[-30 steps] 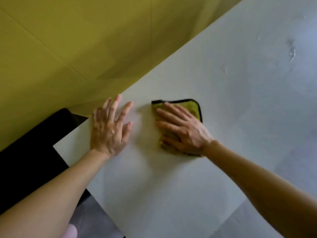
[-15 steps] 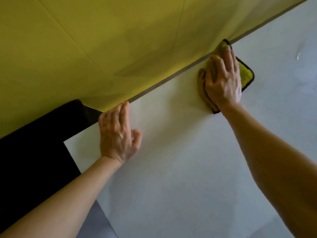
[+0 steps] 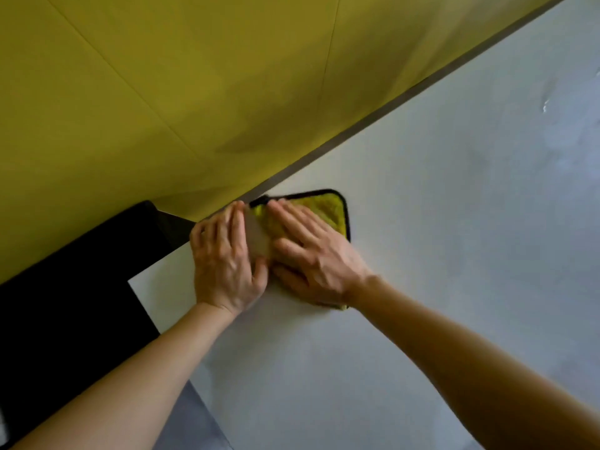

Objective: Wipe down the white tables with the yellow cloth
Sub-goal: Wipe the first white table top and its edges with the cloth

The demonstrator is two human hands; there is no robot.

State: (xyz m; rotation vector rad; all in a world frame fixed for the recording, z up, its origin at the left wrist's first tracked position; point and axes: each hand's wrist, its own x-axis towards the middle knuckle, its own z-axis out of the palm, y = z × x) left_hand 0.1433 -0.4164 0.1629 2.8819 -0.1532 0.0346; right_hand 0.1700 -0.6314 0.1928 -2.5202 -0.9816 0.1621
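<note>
**No legible text in view**

I can read no writing, label, brand, number or sign from my head camera. The yellow cloth (image 3: pixel 328 211) shows me only its black edging, and the white table (image 3: pixel 454 222) carries faint smears, not characters. The yellow wall (image 3: pixel 162 92) has plain panel seams, and the black surface (image 3: pixel 65 287) at the left is too dark for me to tell any marking.

Left grip (image 3: pixel 224 264) beside right grip (image 3: pixel 315 258) (both flat)
</note>
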